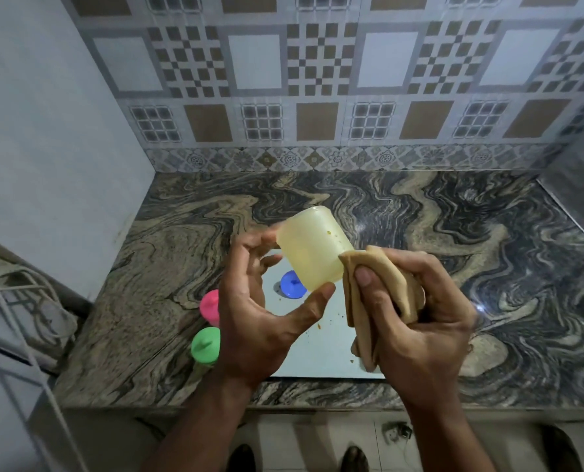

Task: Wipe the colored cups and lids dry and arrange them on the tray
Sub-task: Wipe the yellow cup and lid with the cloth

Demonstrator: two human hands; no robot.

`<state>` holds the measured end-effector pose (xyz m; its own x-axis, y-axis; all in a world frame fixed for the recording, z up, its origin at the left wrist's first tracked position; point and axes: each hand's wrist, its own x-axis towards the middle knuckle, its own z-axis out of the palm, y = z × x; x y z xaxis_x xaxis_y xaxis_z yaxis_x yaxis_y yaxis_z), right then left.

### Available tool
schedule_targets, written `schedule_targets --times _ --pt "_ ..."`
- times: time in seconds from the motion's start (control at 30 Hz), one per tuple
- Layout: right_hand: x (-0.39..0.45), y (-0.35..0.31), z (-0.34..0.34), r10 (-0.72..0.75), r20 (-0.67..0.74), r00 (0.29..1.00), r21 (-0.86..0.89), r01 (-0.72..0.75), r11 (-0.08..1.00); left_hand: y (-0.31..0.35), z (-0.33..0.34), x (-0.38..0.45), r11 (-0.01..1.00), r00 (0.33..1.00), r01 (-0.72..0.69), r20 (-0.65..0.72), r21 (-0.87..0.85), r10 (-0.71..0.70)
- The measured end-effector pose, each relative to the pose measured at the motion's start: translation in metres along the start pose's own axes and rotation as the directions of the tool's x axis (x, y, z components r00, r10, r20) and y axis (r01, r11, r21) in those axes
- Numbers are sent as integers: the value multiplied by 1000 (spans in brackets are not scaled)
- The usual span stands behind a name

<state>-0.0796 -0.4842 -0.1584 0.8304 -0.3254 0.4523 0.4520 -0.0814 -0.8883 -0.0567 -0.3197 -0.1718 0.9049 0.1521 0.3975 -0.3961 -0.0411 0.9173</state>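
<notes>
My left hand [260,311] holds a pale yellow translucent cup [309,245] tilted above the white tray [318,349], thumb and fingers around its lower end. My right hand [420,318] grips a folded tan cloth [379,287] whose top edge touches the cup's right side. A blue lid [292,283] lies on the tray under the cup. A pink lidded cup [210,306] and a green lidded cup [205,344] stand on the counter left of the tray, partly hidden by my left hand.
The marble-patterned counter [454,267] runs to a tiled back wall and a plain left wall. A steel object [576,199] sits at the far right. A white wire rack [18,318] stands at the left. Small crumbs dot the tray.
</notes>
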Motion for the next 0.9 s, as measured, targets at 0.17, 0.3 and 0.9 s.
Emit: schedule_targets --times 0.17,0.3,0.9 --pt "3 -5 -2 -121 79 990 -102 129 986 2 -3 2 986 999 -46 -1 161 47" --pt "6 -8 -5 -200 114 973 -182 218 959 7 -5 4 915 986 -162 28 368 164" --pt "16 5 -1 89 18 996 -65 -88 994 10 -9 -5 903 978 -163 -56 397 201"
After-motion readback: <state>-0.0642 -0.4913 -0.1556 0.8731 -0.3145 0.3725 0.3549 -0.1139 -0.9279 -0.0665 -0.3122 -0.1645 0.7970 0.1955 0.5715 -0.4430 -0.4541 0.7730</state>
